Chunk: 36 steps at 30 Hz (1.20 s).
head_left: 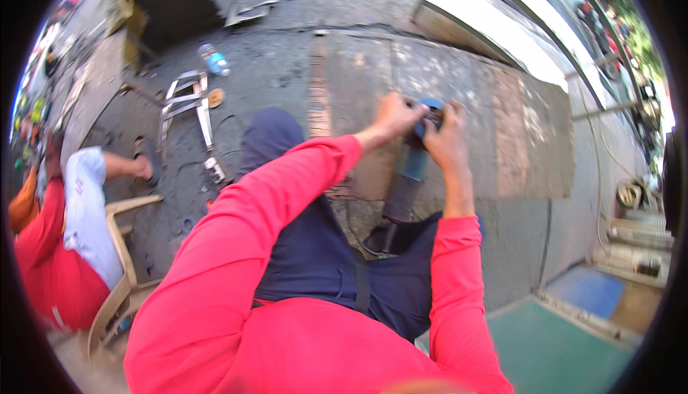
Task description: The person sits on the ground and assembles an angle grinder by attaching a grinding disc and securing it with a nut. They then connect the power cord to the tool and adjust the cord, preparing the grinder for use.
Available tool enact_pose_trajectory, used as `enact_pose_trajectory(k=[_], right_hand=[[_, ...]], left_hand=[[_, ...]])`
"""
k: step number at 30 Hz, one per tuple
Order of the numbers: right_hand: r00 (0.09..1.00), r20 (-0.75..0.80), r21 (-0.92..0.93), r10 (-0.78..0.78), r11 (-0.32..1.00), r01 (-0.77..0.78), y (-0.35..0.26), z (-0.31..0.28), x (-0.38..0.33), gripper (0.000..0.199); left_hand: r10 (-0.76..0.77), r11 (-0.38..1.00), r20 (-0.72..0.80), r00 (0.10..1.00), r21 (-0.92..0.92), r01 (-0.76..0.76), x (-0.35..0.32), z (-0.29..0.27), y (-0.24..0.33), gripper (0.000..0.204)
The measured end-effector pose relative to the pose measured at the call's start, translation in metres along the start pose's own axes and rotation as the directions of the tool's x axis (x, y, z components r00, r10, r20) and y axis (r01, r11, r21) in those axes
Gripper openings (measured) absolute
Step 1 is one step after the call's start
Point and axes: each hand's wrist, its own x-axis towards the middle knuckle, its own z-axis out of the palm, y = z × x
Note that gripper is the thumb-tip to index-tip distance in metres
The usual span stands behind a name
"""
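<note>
A clear plastic bottle (213,59) is lying on the grey concrete ground in the upper left of the frame, tilted on its side. A light blue label band is wrapping around its middle, and its cap end is pointing toward the upper left. No other package, sign or screen is showing clearly; the rim is too blurred.

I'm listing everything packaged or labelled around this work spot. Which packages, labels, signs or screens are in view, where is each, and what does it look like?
Plastic bottle: lying on the pavement at upper left, beyond the metal frame; clear body, blue label band.
No signs or screens can be made out. Both hands, left hand and right hand, are on the blue-grey power tool, whose markings cannot be made out.
</note>
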Motion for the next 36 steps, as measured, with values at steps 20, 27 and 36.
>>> enact_pose_trajectory(k=[20,27,36], right_hand=[[0.992,0.005,-0.226,0.127,0.966,-0.122,-0.014,0.003,0.005,0.029],[0.997,-0.020,-0.224,0.072,0.972,-0.075,-0.007,0.006,0.006,0.035],[0.990,0.028,-0.175,0.136,0.976,-0.129,0.008,0.012,0.008,0.038]], left_hand=[[-0.099,0.980,-0.153,0.983,-0.185,0.070,-0.001,0.015,0.000,0.038],[-0.103,0.986,-0.183,0.978,-0.145,0.077,0.003,0.019,-0.005,0.040],[-0.089,0.992,-0.220,0.971,-0.104,0.068,0.008,0.026,-0.008,0.040]])
